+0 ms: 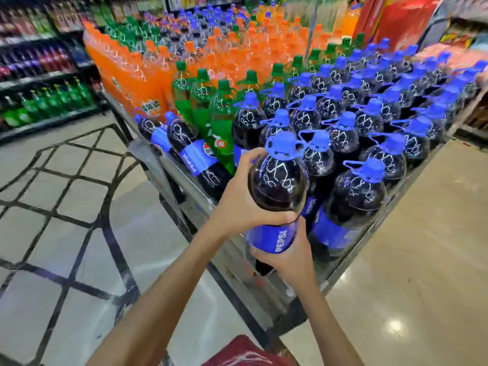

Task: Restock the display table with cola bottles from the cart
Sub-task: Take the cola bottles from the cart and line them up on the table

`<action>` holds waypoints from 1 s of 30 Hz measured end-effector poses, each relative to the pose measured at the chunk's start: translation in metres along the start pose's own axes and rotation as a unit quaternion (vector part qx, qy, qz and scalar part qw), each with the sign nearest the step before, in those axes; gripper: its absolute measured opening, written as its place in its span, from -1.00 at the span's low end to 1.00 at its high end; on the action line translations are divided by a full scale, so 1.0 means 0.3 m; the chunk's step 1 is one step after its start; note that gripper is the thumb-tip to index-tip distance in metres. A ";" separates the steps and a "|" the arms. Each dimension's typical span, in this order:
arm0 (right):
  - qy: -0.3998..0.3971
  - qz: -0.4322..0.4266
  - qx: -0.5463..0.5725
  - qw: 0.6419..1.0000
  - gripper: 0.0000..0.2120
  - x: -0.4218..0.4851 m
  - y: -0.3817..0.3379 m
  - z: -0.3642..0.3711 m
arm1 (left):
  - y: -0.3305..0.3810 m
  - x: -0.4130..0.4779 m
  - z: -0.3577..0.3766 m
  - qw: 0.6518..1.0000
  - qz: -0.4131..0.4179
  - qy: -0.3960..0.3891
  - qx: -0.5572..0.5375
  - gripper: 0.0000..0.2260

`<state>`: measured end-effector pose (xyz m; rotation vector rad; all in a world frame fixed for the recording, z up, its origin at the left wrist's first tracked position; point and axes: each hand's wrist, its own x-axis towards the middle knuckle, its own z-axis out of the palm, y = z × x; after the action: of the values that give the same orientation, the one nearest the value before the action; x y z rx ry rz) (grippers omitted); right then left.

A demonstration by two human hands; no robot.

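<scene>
A large cola bottle (277, 186) with a blue cap and blue label is held upright over the near corner of the display table (184, 191). My left hand (239, 204) grips its dark shoulder from the left. My right hand (286, 257) grips it lower down, fingers curled round the label and the base. Several more blue-capped cola bottles (356, 196) stand in rows on the table to the right. Two cola bottles (184, 146) lie on their sides at the table's left edge. No cart is in view.
Green soda bottles (219, 114) and orange soda bottles (137, 72) fill the far part of the table. Shelves of drinks (39, 75) line the left wall. Tiled floor with dark lines (66, 194) lies to the left, shiny beige floor (422, 247) to the right.
</scene>
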<state>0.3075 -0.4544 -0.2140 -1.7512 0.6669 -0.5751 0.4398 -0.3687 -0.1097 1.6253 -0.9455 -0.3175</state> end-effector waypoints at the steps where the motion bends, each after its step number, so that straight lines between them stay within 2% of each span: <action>1: 0.006 0.005 0.001 1.000 -0.13 0.018 0.006 0.004 | -0.011 0.025 0.003 1.000 0.001 -0.007 -0.006 -0.04; 15: 0.153 0.026 -0.019 0.988 -0.09 0.116 0.028 0.113 | -0.152 0.207 -0.035 0.983 0.043 -0.166 -0.067 0.02; 19: 0.194 0.010 -0.033 0.980 -0.06 0.136 0.023 0.154 | -0.169 0.235 -0.063 0.975 0.061 -0.205 -0.066 0.03; 22: 0.223 0.004 -0.051 0.973 0.00 0.140 0.027 0.173 | -0.179 0.241 -0.079 0.970 0.071 -0.223 -0.061 -0.02; 30: 0.240 0.044 -0.057 0.968 -0.09 0.114 0.069 0.216 | -0.242 0.237 -0.083 0.964 0.068 -0.251 -0.048 0.00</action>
<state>0.3730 -0.4381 -0.2493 -1.6873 1.1273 -0.9288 0.5308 -0.4024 -0.1490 1.4051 -1.3947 -0.6905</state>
